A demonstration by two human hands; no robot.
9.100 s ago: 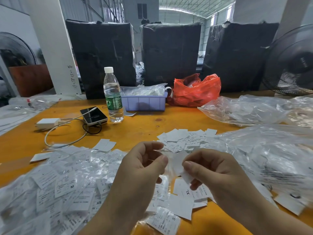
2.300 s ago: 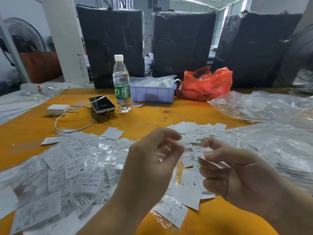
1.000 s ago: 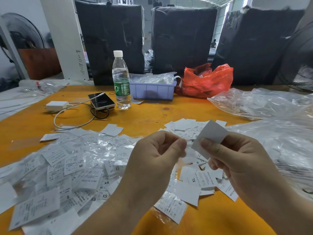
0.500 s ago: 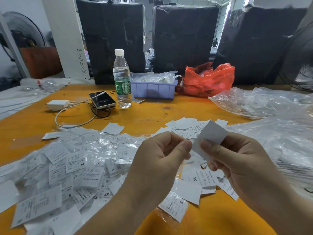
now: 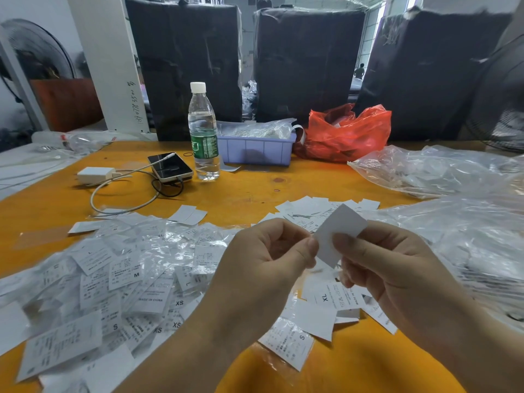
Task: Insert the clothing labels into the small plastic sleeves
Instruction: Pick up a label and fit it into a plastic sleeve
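White paper, the label (image 5: 338, 234), is up over the worktop (image 5: 249, 194), pinched in your right hand (image 5: 397, 268). Your left hand (image 5: 266, 259) pinches its left edge; no sleeve shows there. Hold a sleeve mouth open and slide one corner in first.

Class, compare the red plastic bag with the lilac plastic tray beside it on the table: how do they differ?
The red plastic bag is soft, crumpled and shiny; the lilac plastic tray is rigid, boxy and matt. The bag stands taller, the tray low. The tray's clear packets show; the bag's contents barely do. Both stand at the table's far edge.
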